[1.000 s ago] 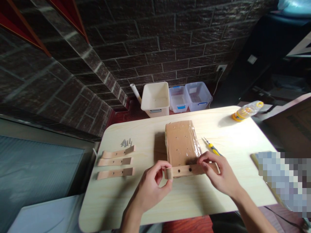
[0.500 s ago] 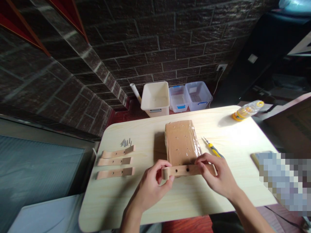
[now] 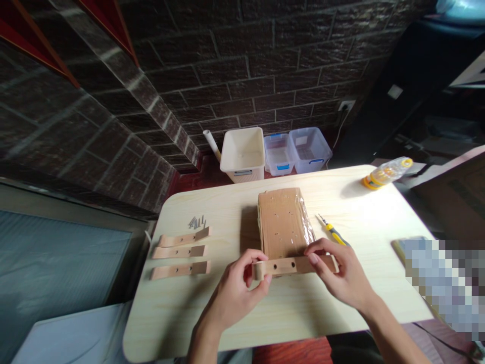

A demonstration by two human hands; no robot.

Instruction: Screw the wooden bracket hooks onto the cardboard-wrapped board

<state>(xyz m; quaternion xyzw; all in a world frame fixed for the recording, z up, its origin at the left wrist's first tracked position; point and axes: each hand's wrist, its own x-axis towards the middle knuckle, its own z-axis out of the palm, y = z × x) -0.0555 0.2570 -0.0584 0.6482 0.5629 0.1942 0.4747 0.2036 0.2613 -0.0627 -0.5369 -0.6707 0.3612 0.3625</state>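
Note:
Both hands grip one wooden hook [image 3: 283, 266], a pale strip with two dark holes and a curled left end. My left hand [image 3: 242, 280] pinches the curled end between thumb and fingers. Toward the other end, my right hand [image 3: 339, 270] holds it with thumb and fingers. The strip lies across the near end of a taped cardboard box [image 3: 282, 215] with several small holes in its top. Just right of the box is a yellow and black screwdriver [image 3: 333, 232]. Three similar wooden hooks [image 3: 180, 269] lie at the left, with several screws [image 3: 197, 222] behind them.
The pale wooden table [image 3: 178, 323] bears everything. A clear bottle with yellow ends [image 3: 386, 173] stands at its far right corner. A blurred-out flat item [image 3: 435, 283] is at the right edge. Beyond the far edge are a cream bin [image 3: 242, 151] and two clear plastic boxes [image 3: 308, 149].

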